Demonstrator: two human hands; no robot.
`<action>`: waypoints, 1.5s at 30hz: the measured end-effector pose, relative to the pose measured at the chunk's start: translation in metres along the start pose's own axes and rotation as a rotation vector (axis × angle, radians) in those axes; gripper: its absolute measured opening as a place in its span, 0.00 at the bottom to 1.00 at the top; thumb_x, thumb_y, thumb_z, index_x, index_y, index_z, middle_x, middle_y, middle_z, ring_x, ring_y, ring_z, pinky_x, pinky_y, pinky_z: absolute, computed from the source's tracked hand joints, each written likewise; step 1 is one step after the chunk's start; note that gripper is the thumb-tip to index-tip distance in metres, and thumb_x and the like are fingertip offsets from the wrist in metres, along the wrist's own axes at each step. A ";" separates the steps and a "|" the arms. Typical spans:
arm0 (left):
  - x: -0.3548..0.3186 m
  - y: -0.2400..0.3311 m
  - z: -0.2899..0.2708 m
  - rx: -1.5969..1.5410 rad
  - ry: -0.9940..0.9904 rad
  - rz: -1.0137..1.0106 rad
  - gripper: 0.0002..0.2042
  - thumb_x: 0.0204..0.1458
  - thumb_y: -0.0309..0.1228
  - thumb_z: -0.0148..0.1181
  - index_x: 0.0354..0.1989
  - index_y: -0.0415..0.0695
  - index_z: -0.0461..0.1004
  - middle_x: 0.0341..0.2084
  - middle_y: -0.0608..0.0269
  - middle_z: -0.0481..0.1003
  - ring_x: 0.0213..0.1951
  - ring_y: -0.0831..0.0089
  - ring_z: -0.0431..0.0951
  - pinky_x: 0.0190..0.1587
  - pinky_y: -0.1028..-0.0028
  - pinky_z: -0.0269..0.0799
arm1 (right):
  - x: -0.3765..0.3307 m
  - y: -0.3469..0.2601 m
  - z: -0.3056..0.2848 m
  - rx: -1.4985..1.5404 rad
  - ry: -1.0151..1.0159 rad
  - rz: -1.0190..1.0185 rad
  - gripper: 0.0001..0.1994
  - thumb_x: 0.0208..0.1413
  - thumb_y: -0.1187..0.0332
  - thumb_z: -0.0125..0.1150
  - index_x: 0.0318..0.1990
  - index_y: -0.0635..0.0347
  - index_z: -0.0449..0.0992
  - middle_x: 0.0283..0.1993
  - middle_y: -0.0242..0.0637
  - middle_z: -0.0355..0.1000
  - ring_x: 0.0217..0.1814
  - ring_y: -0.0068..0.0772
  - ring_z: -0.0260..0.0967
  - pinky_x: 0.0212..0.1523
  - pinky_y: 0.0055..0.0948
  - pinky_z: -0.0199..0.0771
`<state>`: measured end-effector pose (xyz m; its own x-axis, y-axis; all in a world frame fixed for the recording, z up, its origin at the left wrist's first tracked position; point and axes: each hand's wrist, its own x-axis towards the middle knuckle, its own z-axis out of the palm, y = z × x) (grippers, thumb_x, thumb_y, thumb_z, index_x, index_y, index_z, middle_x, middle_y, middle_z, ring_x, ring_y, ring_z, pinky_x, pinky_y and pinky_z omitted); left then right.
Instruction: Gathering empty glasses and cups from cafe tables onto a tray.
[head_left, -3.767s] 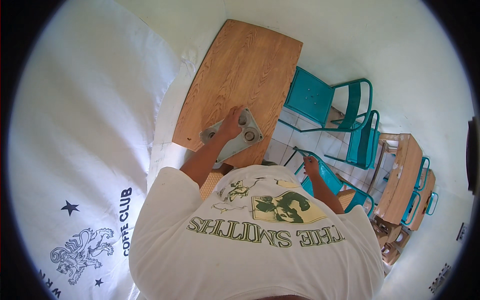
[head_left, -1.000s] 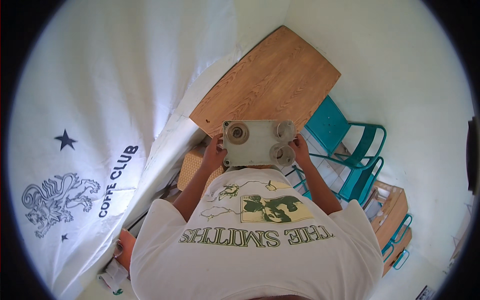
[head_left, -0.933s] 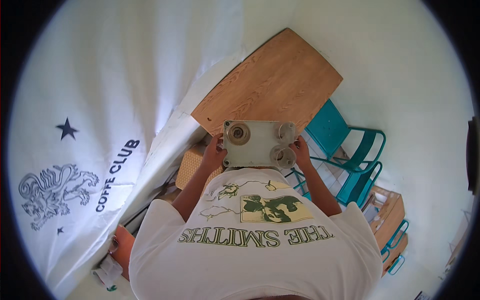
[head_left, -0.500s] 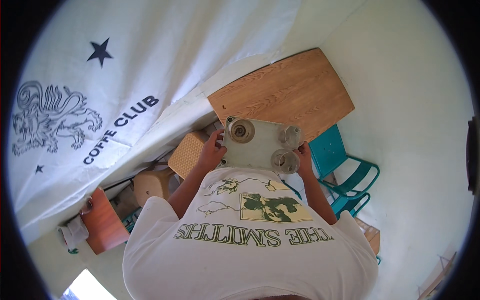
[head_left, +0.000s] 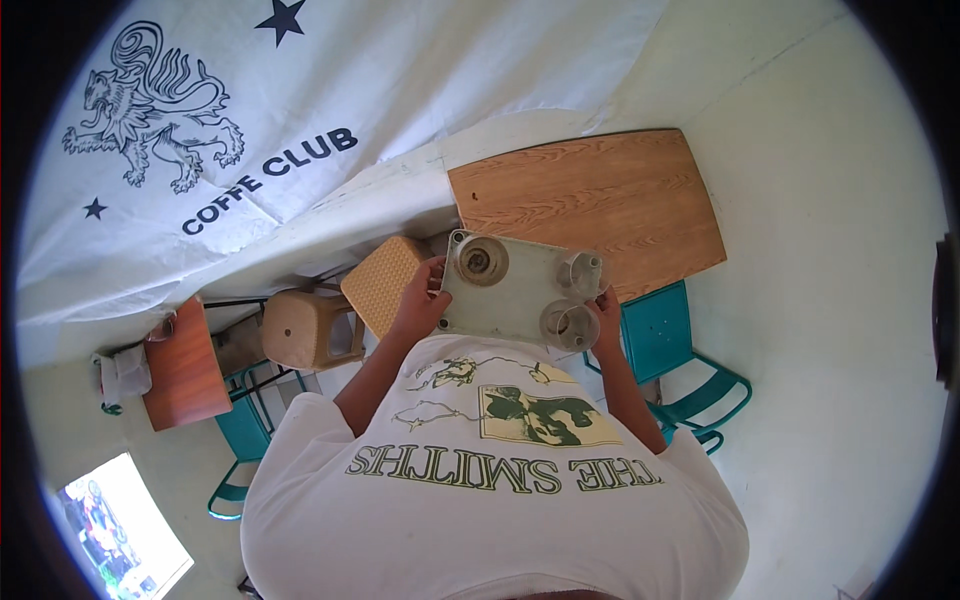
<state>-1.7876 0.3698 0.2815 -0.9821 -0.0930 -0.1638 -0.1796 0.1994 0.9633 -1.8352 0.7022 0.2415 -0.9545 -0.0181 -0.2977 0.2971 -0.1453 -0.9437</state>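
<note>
A pale grey-green rectangular tray [head_left: 510, 300] is held level in front of my white T-shirt. My left hand [head_left: 427, 298] grips its left edge, thumb on top and fingers curled round the side. At the opposite edge my right hand [head_left: 607, 315] takes hold, its fingers partly hidden by the glassware. On the tray's left part stands a round cup [head_left: 482, 261] with dark residue in its bottom. A clear glass [head_left: 579, 272] stands at the far right corner. Nearer to me on the right is another clear glass [head_left: 568, 325], close to my right fingers.
Beyond the tray stands a wood-grain table [head_left: 590, 205]. A teal metal chair [head_left: 660, 330] is at its right. Tan plastic stools, one woven-patterned [head_left: 385, 285] and one smooth [head_left: 295, 328], stand left. A reddish table [head_left: 187, 370] lies further left, below a white printed banner [head_left: 330, 90].
The view has turned, so the tables, stools and banner sit at a different angle, and a bright opening shows more at lower left. My hands keep the same hold on the tray.
</note>
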 end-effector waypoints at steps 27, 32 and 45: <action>-0.155 -0.012 0.043 -0.226 0.388 -0.132 0.30 0.42 0.16 0.47 0.59 0.42 0.56 0.41 0.62 0.65 0.31 0.81 0.70 0.34 0.80 0.68 | -0.029 0.013 -0.001 -0.046 -0.352 0.020 0.17 0.52 0.76 0.53 0.51 0.62 0.66 0.44 0.36 0.71 0.44 0.24 0.69 0.45 0.24 0.69; -0.185 -0.014 0.043 -0.235 0.455 -0.132 0.32 0.43 0.15 0.47 0.63 0.42 0.55 0.40 0.63 0.65 0.28 0.84 0.68 0.31 0.83 0.66 | -0.036 0.015 0.013 -0.041 -0.431 0.044 0.17 0.52 0.76 0.53 0.51 0.61 0.67 0.44 0.36 0.71 0.44 0.24 0.69 0.45 0.24 0.69; -0.260 -0.027 0.012 -0.274 0.726 -0.134 0.33 0.43 0.16 0.48 0.63 0.44 0.57 0.40 0.63 0.64 0.24 0.85 0.68 0.28 0.82 0.65 | -0.061 0.018 0.093 -0.122 -0.628 0.020 0.16 0.50 0.78 0.53 0.49 0.62 0.68 0.41 0.34 0.71 0.41 0.23 0.68 0.44 0.23 0.68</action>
<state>-1.5280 0.4005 0.2960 -0.6529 -0.7323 -0.1936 -0.1804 -0.0979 0.9787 -1.7736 0.6089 0.2560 -0.7715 -0.6008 -0.2092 0.2803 -0.0258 -0.9596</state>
